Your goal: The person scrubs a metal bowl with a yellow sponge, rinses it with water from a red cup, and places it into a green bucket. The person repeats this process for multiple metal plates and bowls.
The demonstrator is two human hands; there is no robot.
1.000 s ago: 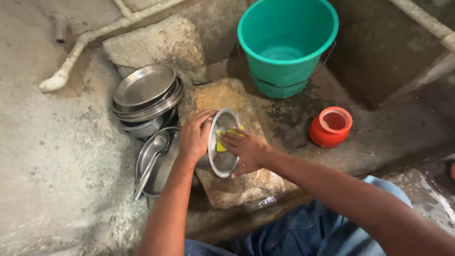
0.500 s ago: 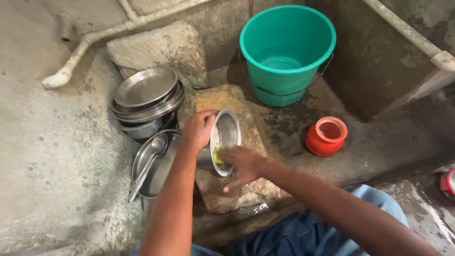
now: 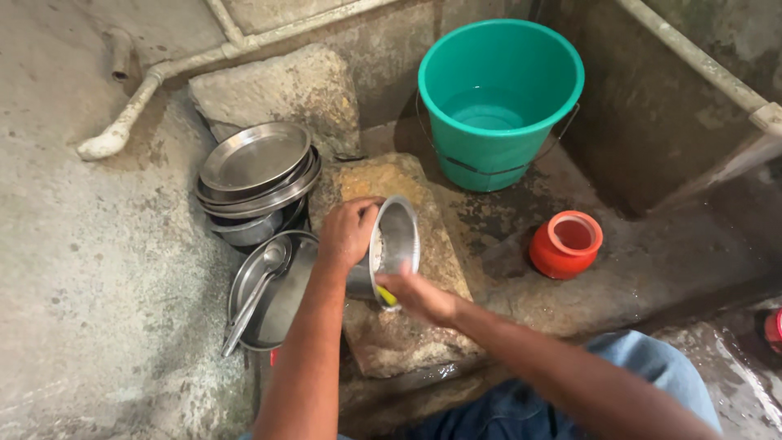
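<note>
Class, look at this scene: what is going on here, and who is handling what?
A person crouches over a flat stone, washing up. The left hand grips a steel bowl tilted on its side, while the right hand rubs its lower rim with a yellow scrubber. Beside them sit stacked steel plates and a pan holding a spoon. A green bucket of water and an orange pot stand nearby.

Rough grey concrete floor, stained wall, white pipes.

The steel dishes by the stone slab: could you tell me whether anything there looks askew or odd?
The stack of steel plates sits slightly tilted, edges uneven. A ladle lies loose in the flat plate below. Nothing looks spilled or damaged.
</note>
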